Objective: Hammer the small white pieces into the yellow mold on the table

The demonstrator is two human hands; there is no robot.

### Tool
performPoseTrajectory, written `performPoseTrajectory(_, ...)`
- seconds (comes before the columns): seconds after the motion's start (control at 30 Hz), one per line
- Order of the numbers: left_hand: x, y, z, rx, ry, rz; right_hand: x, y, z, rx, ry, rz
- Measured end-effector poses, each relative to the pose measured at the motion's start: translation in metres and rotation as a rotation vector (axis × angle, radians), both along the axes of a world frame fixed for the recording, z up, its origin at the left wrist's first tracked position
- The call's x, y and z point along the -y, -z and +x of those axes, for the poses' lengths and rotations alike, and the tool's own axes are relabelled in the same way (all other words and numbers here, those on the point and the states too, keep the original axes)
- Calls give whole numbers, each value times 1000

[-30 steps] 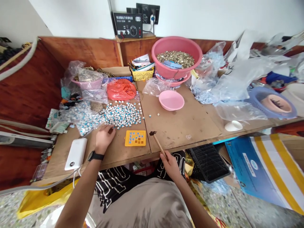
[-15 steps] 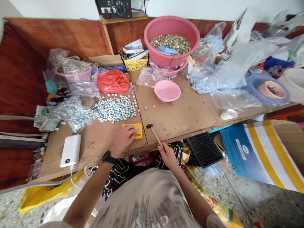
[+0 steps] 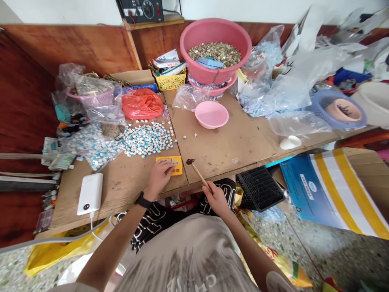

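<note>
My left hand (image 3: 159, 175), with a dark watch on its wrist, rests over a small yellow tray (image 3: 179, 166). Its fingers are bent together at the tray's small blue-and-white pieces; whatever lies between the fingertips is hidden. In my right hand (image 3: 216, 197) is a small wooden-handled hammer (image 3: 200, 175), gripped near the handle's lower end. The dark head is tilted up and left, just right of the tray. A spread heap of small white-and-blue pieces (image 3: 147, 139) lies behind the tray.
A pink bowl (image 3: 211, 114) stands behind the hammer. Farther back is a large pink basin (image 3: 215, 71) of small metal pieces, beside a red plastic bag (image 3: 142, 104). A white power bank (image 3: 90, 194) lies left, a white cup (image 3: 290, 142) right.
The camera view has shifted slightly. Both hands keep nearly the same places, and more blue pieces show in the yellow tray beside my left fingers.
</note>
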State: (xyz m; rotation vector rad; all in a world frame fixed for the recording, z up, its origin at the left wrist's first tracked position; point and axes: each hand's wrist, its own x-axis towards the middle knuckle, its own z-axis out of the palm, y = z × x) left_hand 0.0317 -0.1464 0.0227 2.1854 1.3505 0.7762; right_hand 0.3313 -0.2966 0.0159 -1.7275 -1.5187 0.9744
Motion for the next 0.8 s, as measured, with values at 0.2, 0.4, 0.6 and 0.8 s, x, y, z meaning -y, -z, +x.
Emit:
performPoseTrajectory(0.2,7,-5,7,-75,-64,87,-4,-22,-2,44,-55,-3)
performPoseTrajectory(0.4,23,-6,-7,45,-324,144,8,-37,-31,-56,-150,88)
performPoseTrajectory(0.6,20,9,-67,140,-604,22,-3,-16,-35,87,-177,41)
performPoseTrajectory(0.8,-11,12,-101,-6,-658,49,-3,-13,-29,-38,-101,46)
